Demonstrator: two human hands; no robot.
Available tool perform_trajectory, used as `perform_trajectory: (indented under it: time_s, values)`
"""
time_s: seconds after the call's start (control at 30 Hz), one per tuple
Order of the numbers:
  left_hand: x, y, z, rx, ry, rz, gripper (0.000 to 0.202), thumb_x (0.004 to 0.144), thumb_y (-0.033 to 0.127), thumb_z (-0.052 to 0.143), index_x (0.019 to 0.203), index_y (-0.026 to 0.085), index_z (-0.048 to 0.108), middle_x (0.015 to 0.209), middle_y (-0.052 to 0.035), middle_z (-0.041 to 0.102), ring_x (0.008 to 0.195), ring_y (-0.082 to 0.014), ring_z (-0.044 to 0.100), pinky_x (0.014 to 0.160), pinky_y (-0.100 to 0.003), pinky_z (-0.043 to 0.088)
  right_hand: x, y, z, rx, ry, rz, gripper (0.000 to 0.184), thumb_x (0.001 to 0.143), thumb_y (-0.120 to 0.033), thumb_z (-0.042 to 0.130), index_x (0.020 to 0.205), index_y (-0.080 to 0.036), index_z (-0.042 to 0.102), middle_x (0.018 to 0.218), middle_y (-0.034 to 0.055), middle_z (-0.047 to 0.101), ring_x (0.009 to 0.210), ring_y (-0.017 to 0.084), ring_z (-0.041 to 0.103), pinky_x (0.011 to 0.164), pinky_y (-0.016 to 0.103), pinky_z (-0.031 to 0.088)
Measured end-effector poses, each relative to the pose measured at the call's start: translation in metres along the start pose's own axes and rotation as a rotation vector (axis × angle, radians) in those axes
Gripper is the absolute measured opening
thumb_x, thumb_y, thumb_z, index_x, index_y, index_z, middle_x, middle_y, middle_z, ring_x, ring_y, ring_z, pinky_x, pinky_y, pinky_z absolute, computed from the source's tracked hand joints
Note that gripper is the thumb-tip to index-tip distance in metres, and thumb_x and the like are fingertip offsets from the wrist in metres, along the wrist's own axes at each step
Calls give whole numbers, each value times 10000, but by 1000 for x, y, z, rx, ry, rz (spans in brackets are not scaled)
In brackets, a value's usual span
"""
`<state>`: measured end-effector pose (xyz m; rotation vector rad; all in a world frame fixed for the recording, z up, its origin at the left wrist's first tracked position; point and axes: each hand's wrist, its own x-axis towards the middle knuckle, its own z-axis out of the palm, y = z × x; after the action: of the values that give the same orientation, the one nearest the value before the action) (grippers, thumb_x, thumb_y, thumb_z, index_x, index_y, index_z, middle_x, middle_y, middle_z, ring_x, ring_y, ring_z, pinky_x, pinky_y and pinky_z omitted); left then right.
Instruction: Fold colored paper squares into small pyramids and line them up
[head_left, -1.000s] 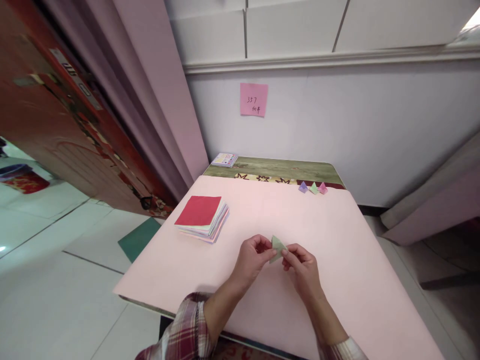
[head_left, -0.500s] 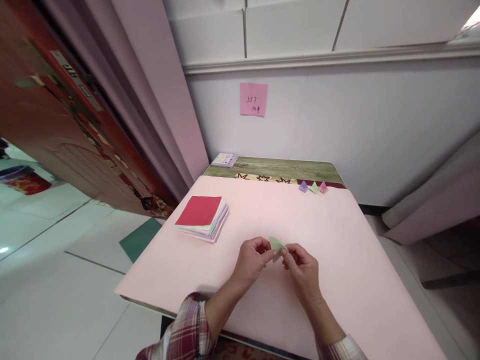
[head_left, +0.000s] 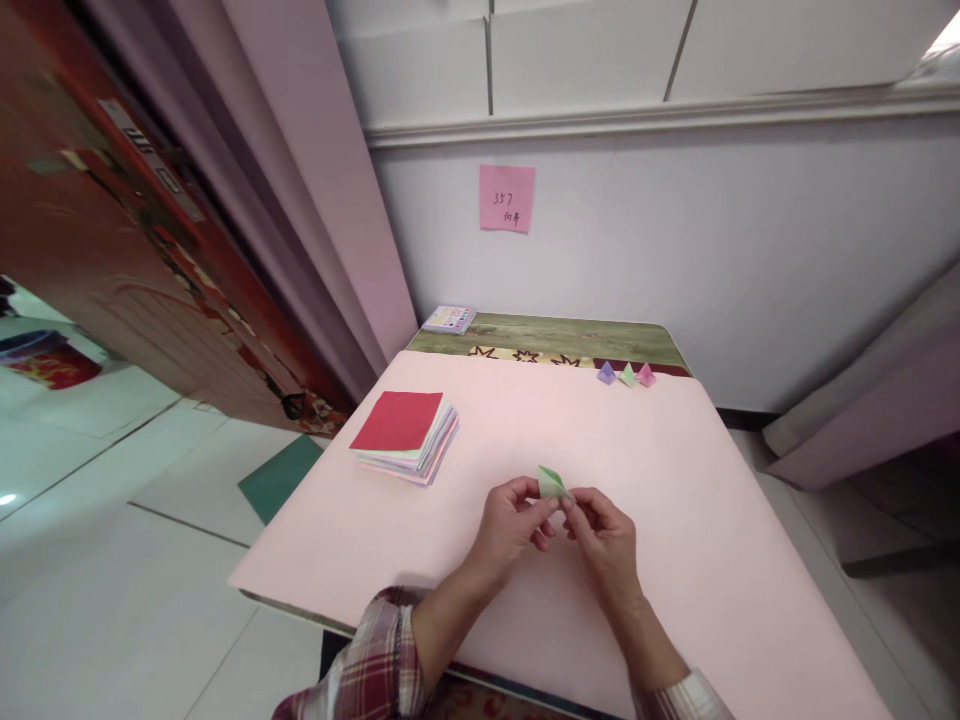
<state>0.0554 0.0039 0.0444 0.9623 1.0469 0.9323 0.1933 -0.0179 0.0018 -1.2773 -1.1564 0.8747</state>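
Observation:
A small piece of folded green paper is held above the pink-covered table. My left hand pinches its left and lower edge between thumb and fingers. On the other side, my right hand grips the right corner with thumb and forefinger. The paper's layers stand slightly apart at the top. To the left lies a stack of coloured square paper with a red sheet on top. Three small folded paper pieces, purple, green and pink, stand in a row at the table's far edge.
A small pack with a printed cover lies at the far left corner. A pink note is stuck on the wall behind. A purple curtain and red door stand at left. Beside the table, a dark green sheet shows.
The green paper has turned and its top has parted, showing an inner fold. My left fingers have shifted beneath it, while my right hand has barely moved.

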Motion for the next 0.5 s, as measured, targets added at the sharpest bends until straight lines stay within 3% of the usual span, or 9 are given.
perform_trajectory:
  time_s: [0.17,0.33,0.5]
  values:
    - [0,-9,0,-179,25,-91,367,644,434,780,789,142,611,689,3,608,470,-67,517,380,-165,394,-3,-2,2,-159,-9,-183,66,802,-297,639,777,-243,667,683,8,588,551,133,487,525,264,403]
    - [0,-13,0,-171,-30,-95,358,655,430,776,759,146,584,586,22,571,444,-70,502,362,-156,372,-3,-5,1,-138,-86,-213,79,777,-251,626,701,-238,616,658,-5,520,565,139,463,548,271,376]
    - [0,-13,-3,-231,-96,-162,356,659,410,779,787,144,581,622,16,592,424,-55,492,345,-147,344,-4,-12,-2,-78,-125,-229,74,762,-277,644,710,-236,612,785,38,573,688,179,513,609,292,405]
